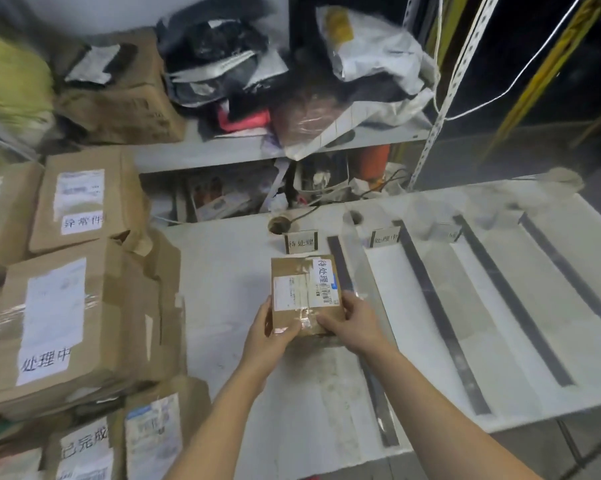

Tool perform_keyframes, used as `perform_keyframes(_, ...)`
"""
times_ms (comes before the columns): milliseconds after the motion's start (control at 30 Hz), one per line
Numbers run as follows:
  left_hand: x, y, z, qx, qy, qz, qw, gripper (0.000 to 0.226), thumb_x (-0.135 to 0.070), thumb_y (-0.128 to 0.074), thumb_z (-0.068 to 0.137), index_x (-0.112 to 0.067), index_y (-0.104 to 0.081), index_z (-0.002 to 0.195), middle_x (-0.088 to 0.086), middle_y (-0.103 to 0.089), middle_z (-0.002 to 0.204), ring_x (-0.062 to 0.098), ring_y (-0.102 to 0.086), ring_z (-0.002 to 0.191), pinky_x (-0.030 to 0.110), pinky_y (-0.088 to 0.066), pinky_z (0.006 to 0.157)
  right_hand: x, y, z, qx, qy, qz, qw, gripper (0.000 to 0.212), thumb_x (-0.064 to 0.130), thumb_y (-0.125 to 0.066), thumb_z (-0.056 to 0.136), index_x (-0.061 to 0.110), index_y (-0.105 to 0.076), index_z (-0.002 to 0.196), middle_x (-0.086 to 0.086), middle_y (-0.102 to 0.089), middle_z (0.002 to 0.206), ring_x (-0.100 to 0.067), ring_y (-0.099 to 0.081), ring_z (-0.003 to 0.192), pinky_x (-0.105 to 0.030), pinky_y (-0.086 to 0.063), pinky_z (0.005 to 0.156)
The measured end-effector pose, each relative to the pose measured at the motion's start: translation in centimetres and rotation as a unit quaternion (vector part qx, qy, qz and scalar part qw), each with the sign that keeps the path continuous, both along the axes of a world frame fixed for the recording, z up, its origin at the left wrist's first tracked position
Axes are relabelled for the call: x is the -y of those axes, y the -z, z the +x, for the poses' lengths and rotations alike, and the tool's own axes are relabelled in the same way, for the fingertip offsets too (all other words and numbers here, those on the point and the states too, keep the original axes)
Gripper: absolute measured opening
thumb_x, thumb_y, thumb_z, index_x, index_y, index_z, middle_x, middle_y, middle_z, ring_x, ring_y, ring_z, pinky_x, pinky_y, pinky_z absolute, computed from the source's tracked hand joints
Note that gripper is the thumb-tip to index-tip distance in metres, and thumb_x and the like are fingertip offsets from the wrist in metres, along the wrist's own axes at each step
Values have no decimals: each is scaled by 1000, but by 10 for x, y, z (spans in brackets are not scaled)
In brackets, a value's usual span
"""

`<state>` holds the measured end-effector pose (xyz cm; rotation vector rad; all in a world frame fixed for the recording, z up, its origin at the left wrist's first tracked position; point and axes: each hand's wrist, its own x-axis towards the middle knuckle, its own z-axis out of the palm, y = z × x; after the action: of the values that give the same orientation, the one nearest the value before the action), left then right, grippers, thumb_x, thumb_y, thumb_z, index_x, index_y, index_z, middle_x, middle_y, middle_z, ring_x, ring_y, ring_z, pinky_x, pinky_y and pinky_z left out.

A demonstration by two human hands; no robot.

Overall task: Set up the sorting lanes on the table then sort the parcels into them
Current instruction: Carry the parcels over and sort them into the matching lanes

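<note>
white tabletop (223, 289): flat, smooth, scuffed and stained, with a round cable hole near its far edge. stack of cartons (67, 323): against the left edge of the tabletop, brown corrugated card, creased and torn at the corners, taped, each bearing white paper labels; handwritten slips read 处理中, 异常件 and 已完成. metal shelf (223, 147): beyond the far edge, pale painted steel with perforated uprights, loaded with a dented carton and crumpled grey, black and white plastic mailers. dark strips (441, 313): four long, narrow, matt bands lying flat on the tabletop, roughly parallel, running from the far edge toward the near edge and splitting the right part of the surface into lanes. small parcel (306, 289): a rectangular brown box, glossy clear tape over its seams, a printed barcode label and a white slip reading 待处理; it sits near the far edge, just left of the leftmost strip, directly before the first card; whether its base rests on the surface cannot be told. left hand (271, 336): grasping the near left corner of the parcel, thumb on top. right hand (351, 323): grasping the near right corner, thumb on top. sign cards (301, 242): small upright rectangles along the far edge, one heading each lane; the nearest reads 待处理, the others are blurred.
</note>
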<state>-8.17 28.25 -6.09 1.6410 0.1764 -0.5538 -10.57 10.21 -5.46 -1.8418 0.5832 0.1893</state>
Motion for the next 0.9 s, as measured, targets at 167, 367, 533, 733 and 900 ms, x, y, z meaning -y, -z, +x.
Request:
perform_keyframes(167,12,26,9,-15,-11,-18,1000,64,-11,-69,91,-41,-44,142,-21,-63,127,-6,-62,109,22,-52,92,2,18,30,-47,-6,-77,996,41,21,-80,73,19,-66,111,6,-69,111,-14,-66,97,-33,-54,91)
perform_keyframes(367,25,36,20,3,-113,-35,993,59,2,-68,87,-30,-55,134,-13,-66,126,0,-64,111,13,-52,83,8,18,50,-68,1,-107,992,42,20,-82,74,17,-65,112,1,-73,106,-19,-68,99,-37,-55,90)
perform_keyframes(533,27,28,20,12,-118,-2,993,50,-5,-73,86,-34,-57,123,-11,-64,126,3,-59,118,12,-47,85,6,7,48,-61,22,-98,993,45,22,-80,73,17,-64,114,1,-73,105,-18,-69,95,-35,-57,85)
perform_keyframes(733,15,-29,15,75,-149,32,985,88,-17,-84,76,-19,-37,150,1,-53,141,10,-50,125,34,-43,107,8,-41,40,18,-63,-102,993,89,50,-82,69,21,-45,145,0,-60,136,-18,-60,120,-35,-50,99)
perform_keyframes(900,-8,-89,-3,180,-114,182,960,87,-22,-82,79,-20,-34,151,3,-51,143,15,-48,131,36,-41,108,1,-94,29,105,-176,-182,962,82,48,-72,83,18,-37,151,-2,-46,151,-23,-43,138,-38,-40,107)
